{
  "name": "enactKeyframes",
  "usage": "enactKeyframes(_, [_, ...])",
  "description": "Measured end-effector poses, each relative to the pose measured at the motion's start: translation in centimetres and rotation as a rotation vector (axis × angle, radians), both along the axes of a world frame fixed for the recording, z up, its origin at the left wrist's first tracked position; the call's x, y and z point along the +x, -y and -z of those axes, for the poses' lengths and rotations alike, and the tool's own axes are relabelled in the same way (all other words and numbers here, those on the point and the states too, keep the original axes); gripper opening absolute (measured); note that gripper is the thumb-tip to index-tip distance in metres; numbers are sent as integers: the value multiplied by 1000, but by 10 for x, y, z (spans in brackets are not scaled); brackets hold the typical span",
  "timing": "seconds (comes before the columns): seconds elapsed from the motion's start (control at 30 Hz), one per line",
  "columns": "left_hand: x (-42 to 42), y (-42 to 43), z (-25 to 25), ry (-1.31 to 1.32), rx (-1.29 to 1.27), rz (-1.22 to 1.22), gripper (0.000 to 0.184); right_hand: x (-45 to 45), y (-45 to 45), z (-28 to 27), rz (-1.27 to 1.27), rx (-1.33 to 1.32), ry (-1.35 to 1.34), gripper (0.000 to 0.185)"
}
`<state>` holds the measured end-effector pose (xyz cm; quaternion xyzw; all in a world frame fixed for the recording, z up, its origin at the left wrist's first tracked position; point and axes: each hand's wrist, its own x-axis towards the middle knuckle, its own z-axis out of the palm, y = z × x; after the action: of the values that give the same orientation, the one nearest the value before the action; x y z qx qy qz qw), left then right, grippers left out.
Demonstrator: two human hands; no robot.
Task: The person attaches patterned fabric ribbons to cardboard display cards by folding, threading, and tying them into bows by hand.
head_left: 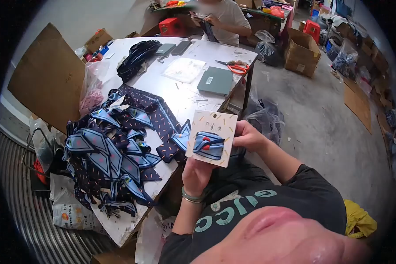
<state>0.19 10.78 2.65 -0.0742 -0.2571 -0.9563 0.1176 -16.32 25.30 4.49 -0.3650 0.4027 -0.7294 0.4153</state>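
A cream card [197, 154] with small coloured dashes and a hole at its top stands tilted before my chest. Across its middle lies a folded blue fabric piece [213, 152] with red spots. My left hand [197, 174] holds the card from below, its fingers mostly hidden behind it. At the card's right edge, my right hand [248, 136] pinches it between thumb and fingers. Just left of the card, a large heap of blue and navy patterned fabric strips [105, 152] covers the near part of the white table [149, 182].
Farther back on the table are a dark bundle [134, 61], clear plastic sheets [183, 70], a green box [215, 81] and orange-handled scissors [237, 68]. Another person [224, 20] is at the far side. A cardboard box [302, 53] stands on the floor; a cardboard panel [48, 79] rises at left.
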Motion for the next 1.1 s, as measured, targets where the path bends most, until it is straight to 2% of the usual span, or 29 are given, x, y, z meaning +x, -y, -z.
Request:
enactKeyframes(0.03, [2,4,-1,-2,-5,-15,64,2,3,0,-15,-5,-2,45])
enactKeyframes(0.1, [0,12,-5,-68,341,192,68,6,2,-1,-7,-62,112,45])
enactKeyframes(0.13, [-3,18,-8,-87,381,251,61,1,4,8,-70,-22,119,46])
enactKeyframes(0.17, [-4,19,0,-87,381,251,61,-2,1,9,-69,-22,120,46])
enactKeyframes(0.27, [2,22,8,-34,368,175,46,0,6,13,-129,-18,172,50])
enactKeyframes(0.37, [5,31,28,69,192,74,45,9,10,16,-147,10,87,48])
enactKeyframes(0.4, [7,29,16,132,228,46,45,11,8,19,-177,24,154,53])
enactKeyframes(0.5, [14,36,11,165,242,51,47,15,10,15,-283,-12,132,57])
enactKeyframes(0.53, [23,36,6,254,199,-10,48,24,12,6,-336,-36,135,59])
enactKeyframes(0.6, [34,43,10,146,193,14,49,27,20,27,-317,12,89,59])
enactKeyframes(0.73, [48,34,13,25,275,47,50,45,15,7,-349,25,160,55])
enactKeyframes(0.77, [50,32,14,-43,316,84,50,47,13,6,-363,111,85,57])
enactKeyframes(0.8, [51,29,11,88,349,-23,53,45,15,11,-379,203,-49,59])
enactKeyframes(0.83, [53,28,12,93,349,-23,53,46,17,16,-393,294,-179,62])
enactKeyframes(0.9, [56,26,13,184,265,-15,54,40,13,15,-407,289,-152,63])
enactKeyframes(0.93, [57,27,18,214,301,40,53,42,17,17,-449,275,-118,64])
enactKeyframes(0.97, [57,25,21,254,251,-7,52,43,18,24,-461,250,-89,63])
enactKeyframes(1.03, [55,24,16,306,238,-28,51,36,14,18,-344,207,-426,65])
enactKeyframes(1.1, [61,29,18,321,227,-59,50,33,13,21,-310,192,-564,65])
